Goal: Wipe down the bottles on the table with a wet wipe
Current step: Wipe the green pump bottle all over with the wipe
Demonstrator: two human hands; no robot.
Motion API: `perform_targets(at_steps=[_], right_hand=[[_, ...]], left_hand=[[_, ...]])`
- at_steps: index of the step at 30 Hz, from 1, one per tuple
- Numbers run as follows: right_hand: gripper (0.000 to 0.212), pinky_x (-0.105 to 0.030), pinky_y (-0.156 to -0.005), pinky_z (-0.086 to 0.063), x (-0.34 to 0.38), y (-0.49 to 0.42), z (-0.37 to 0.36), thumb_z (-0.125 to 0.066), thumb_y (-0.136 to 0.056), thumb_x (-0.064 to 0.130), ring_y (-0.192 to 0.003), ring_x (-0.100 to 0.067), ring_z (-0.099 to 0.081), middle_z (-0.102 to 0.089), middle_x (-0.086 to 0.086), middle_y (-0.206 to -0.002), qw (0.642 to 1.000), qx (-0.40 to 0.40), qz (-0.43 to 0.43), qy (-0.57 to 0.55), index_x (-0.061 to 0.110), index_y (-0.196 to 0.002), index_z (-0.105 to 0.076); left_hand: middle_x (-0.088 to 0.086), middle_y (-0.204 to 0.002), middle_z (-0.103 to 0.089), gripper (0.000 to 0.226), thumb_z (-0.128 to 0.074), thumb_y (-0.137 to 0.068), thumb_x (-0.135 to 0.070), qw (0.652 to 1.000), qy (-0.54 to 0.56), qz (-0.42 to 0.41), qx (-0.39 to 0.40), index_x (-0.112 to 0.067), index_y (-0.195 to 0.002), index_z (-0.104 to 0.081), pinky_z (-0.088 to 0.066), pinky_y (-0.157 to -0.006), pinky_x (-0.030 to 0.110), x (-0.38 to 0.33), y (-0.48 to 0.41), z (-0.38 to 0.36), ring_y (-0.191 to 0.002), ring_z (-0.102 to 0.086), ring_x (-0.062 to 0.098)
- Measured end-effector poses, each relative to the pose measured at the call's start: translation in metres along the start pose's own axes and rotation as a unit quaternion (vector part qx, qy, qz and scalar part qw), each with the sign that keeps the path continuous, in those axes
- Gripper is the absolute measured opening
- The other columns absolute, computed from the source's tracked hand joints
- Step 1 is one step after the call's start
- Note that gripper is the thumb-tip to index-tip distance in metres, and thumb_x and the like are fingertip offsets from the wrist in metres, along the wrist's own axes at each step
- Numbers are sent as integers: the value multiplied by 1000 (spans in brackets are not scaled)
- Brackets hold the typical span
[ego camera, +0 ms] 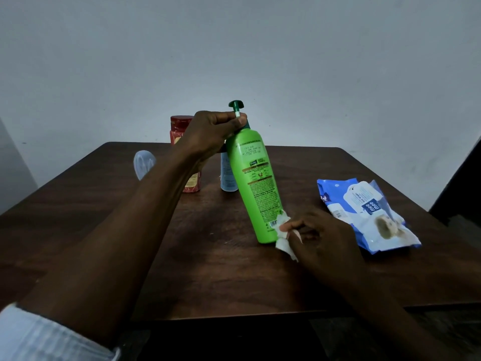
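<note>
Green bottle: tall pump bottle, tilted so its top leans to the left and away, its base resting on the tabletop near the middle; the printed back label faces the camera

Pump head: dark green, sticking up just above the left hand

Left hand: reaches in from the lower left with a bare forearm, grip closed around the neck of the green bottle just under the pump, thumb and fingers pressed against it, steadying the lean

Right hand: low on the tabletop beside the bottle's base, grip pinching a wet wipe, fingers curled in

Wet wipe: white, crumpled, pressed against the lower right side of the green bottle, near the barcode; one end trails down onto the tabletop

Wipes pack: blue and white soft pack lying flat to the right of the right hand, near the tabletop's right edge, apart from the bottle

Red jar: stands upright at the far side, partly hidden behind the left wrist

Pale blue bottle: upright just behind the green bottle, mostly covered by it

Clear bottle: pale and translucent, at the far left, partly hidden by the left forearm; whether it stands or lies I cannot tell

Sleeve: light-coloured, rolled up at the lower left corner
</note>
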State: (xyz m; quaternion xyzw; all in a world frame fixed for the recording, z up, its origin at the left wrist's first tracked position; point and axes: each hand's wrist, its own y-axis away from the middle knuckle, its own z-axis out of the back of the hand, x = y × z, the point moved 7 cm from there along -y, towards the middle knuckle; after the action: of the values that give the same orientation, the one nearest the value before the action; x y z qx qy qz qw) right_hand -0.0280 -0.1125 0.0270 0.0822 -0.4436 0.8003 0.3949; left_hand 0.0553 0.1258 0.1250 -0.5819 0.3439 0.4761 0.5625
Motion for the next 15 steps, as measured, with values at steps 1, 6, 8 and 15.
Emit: perform_targets(at_steps=[1,6,8,15], right_hand=[[15,-19,-78,-53,5,2,-2,-65,-82,21,-87,0,-66,-69,15,-96,999,8,28,26,29,-89,-75],[17,-3,-90,-34,38,2,-24,-63,-82,13,-91,-3,-57,-71,5,-94,984,67,156,53,17,-88,-78],[18,-3,-93,-34,39,2,-27,-61,-84,15,-93,-3,-57,-74,5,-94,979,77,186,43,17,-85,-79],[19,-7,-85,-46,6,-6,7,-66,-81,6,-93,3,-66,-72,16,-93,998,-4,56,-7,20,-88,-78]], left_hand=[[7,-102,-73,24,-67,-94,-20,1000,1,0,0,-11,-116,-72,-60,-85,37,1,0,0,-95,-67,16],[7,-104,-73,25,-68,-93,-19,1000,8,1,12,-11,-116,-72,-60,-78,29,-2,-1,-2,-93,-68,13],[9,-106,-73,25,-68,-93,-19,1000,3,0,15,-11,-116,-72,-61,-79,30,-3,-1,-3,-94,-68,14],[11,-111,-73,23,-68,-93,-20,1000,-2,-1,18,-13,-115,-72,-60,-84,33,-3,0,0,-99,-67,15]])
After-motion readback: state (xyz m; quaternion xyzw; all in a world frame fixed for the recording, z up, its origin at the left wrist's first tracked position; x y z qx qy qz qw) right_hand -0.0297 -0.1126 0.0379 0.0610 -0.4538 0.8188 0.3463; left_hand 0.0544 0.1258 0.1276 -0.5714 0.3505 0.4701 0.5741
